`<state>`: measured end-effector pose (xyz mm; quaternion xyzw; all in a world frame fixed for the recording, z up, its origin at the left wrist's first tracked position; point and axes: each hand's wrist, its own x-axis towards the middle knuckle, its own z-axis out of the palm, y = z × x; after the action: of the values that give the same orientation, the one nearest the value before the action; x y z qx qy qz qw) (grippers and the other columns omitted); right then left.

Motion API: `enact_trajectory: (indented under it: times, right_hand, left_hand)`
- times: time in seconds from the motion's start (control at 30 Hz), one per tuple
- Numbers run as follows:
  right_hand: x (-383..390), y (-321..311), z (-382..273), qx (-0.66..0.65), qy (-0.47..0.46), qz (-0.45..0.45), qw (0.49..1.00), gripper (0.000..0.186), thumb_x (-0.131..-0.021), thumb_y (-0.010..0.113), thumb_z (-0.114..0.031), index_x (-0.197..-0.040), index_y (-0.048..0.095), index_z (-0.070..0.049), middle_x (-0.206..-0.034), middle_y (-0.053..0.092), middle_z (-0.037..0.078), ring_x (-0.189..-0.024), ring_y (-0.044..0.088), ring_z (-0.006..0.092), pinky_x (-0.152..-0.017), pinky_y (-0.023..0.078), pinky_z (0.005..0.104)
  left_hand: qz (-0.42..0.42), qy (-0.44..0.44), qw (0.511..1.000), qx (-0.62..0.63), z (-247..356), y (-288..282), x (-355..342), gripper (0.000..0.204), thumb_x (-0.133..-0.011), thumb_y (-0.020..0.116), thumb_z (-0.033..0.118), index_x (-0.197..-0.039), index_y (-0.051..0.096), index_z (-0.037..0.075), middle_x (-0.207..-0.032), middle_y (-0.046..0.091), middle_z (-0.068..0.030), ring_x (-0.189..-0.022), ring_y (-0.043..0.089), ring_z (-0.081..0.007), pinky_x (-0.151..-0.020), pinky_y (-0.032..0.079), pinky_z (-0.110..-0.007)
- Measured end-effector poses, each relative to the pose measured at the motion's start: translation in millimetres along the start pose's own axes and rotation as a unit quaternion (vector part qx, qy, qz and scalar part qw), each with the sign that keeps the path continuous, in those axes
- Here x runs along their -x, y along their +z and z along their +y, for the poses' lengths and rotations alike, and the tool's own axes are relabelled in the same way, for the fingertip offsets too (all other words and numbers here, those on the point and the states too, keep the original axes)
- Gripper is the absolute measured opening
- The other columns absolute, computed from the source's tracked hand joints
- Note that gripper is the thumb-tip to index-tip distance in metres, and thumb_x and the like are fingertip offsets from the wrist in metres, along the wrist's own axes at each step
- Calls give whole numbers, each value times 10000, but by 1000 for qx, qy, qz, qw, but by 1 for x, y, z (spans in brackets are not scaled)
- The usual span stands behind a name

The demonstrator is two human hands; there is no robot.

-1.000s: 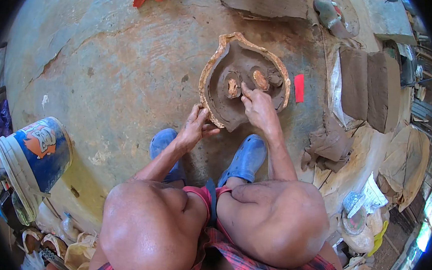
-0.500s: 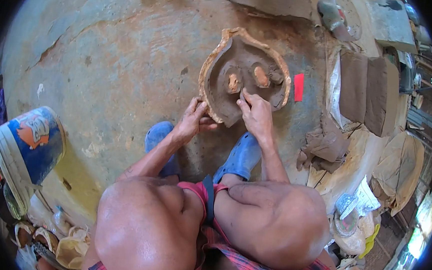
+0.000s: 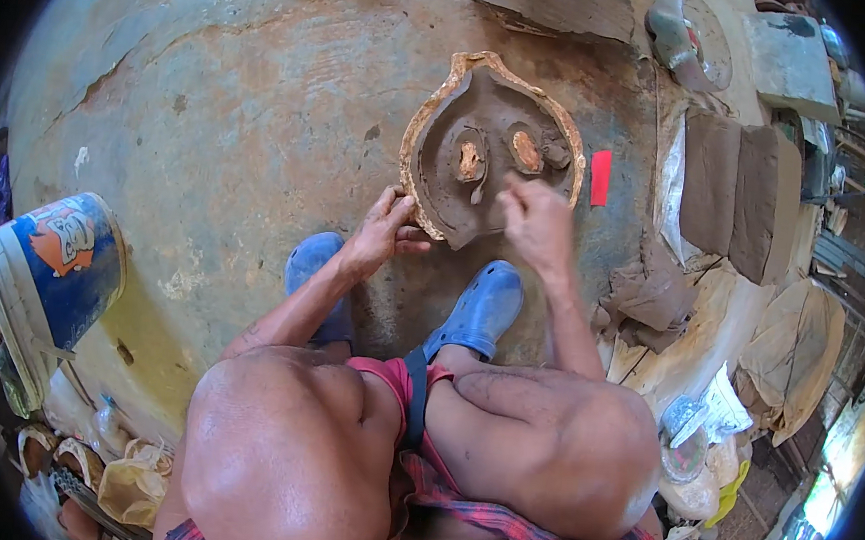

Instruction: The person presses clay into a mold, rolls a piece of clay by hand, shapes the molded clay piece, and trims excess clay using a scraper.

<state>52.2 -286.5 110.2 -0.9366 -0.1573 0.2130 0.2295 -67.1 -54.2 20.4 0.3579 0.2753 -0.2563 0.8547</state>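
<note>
The dish (image 3: 407, 158), shallow with a rough pale-orange rim, lies on the floor (image 3: 262, 128) in front of the person's feet. Its inner face carries a lining of grey-brown clay (image 3: 436, 195), which runs to a point at the near edge. Two oval knobs with orange tops stand up from the clay: the left knob (image 3: 468, 160) is ringed with clay, and a small clay piece (image 3: 476, 195) lies at its near end. The right knob (image 3: 526, 151) has a clay lump (image 3: 557, 150) just beside it.

The left hand (image 3: 385, 232) grasps the dish at its near left edge, fingers on the rim and thumb extended below. The right hand (image 3: 539, 217) is over the near right part of the dish, fingers bent toward the clay; it is blurred, and whether it holds anything cannot be told.

A red strip (image 3: 600, 178) lies on the floor just right of the dish. Farther right are a stack of clay slabs (image 3: 710, 179) and, nearer the person, a heap of crumpled clay (image 3: 657, 286). A broad clay sheet (image 3: 561, 6) lies beyond the dish. The person wears blue shoes (image 3: 483, 304). Well to the left, a blue-and-white bucket (image 3: 66, 270) lies tipped on its side.
</note>
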Motion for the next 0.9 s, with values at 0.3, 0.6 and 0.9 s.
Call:
enact_trajectory:
  times: [0.3, 0.6, 0.9]
  right_hand:
    - [-72, -26, 6, 249, -319, 13, 915, 1155, -586, 911, -573, -1593, 443, -253, -1675, 355, 46, -1580, 240, 362, -1240, 277, 626]
    - [-54, -8, -9, 227, -242, 28, 943, 1235, -533, 931, -619, -1604, 426, -268, -1697, 317, 78, -1578, 202, 445, -1199, 252, 746]
    - [-39, 21, -21, 194, -180, 87, 960, 1074, -671, 916, -520, -1590, 445, -229, -1710, 285, 122, -1589, 154, 464, -1193, 196, 773]
  left_hand:
    - [9, -1, 1000, -25, -3, -3, -4, 386, -1145, 446, 379, -1424, 420, 113, -1205, 665, -71, -944, 713, -148, -874, 625, -383]
    - [1, -11, 1000, -12, 1, -5, -3, 364, -1147, 451, 337, -1427, 413, 106, -1219, 670, -74, -941, 720, -146, -873, 629, -375]
    - [6, 7, 1000, -4, -2, -5, -4, 381, -1140, 469, 351, -1438, 416, 120, -1228, 666, -59, -942, 713, -144, -888, 623, -383]
